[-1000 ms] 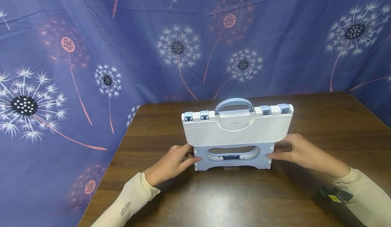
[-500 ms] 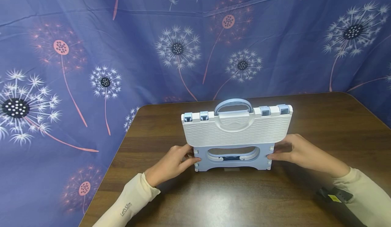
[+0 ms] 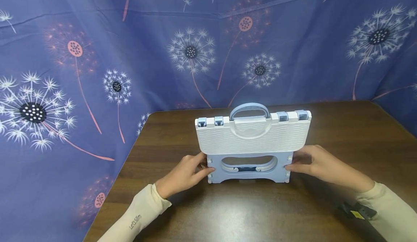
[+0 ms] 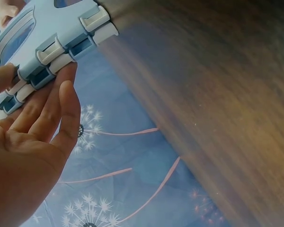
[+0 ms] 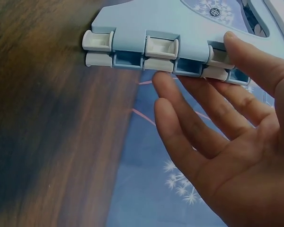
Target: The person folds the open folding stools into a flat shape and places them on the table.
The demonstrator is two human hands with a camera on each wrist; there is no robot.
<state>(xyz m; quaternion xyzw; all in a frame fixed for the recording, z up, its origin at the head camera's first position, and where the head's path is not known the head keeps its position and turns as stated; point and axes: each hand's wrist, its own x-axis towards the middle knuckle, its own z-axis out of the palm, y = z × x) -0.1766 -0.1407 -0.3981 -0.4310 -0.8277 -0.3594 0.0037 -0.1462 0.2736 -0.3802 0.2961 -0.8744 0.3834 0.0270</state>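
Observation:
A folding step stool (image 3: 252, 138) in white and light blue stands upright on the table, its textured white top panel folded down over the blue leg panel (image 3: 281, 167). A blue carry handle (image 3: 249, 106) arches from its upper edge. At the left end of the legs, my left hand (image 3: 187, 173) pinches the hinged edge, thumb in front and fingers behind. My right hand (image 3: 320, 164) grips the opposite end the same way. Both wrist views show the hinge knuckles (image 4: 49, 53) between thumb and fingers, with the little finger of each hand held off the stool.
The brown wooden table (image 3: 234, 213) extends around the stool. Behind it hangs a blue cloth (image 3: 146, 53) with dandelion prints. A dark strap with a yellow label (image 3: 357, 214) sits by the right sleeve.
The head view shifts slightly. Both hands keep their hold on the stool, which stays in place.

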